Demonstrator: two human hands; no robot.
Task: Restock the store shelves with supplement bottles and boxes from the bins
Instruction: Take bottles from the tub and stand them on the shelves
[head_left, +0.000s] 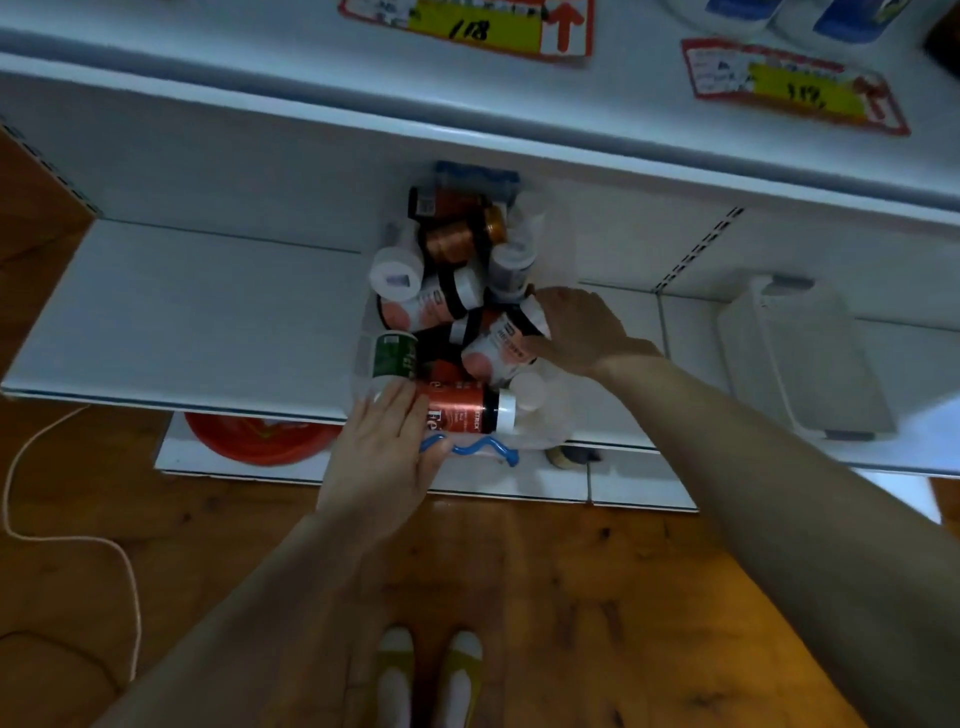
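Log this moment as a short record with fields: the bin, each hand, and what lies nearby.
bin: clear bin on the white shelf, piled with bottles, most of them on their sides
left hand: left hand lies with straight fingers on the red-label bottle at the bin's near edge
right hand: right hand grips the pink-label bottle
to the right: second bin on the same shelf
below: red basin
above: price tag

White store shelf (182, 312), clear bin (553, 421) of supplement bottles (457, 410) at its front edge, translucent container (800, 358) lying to its right
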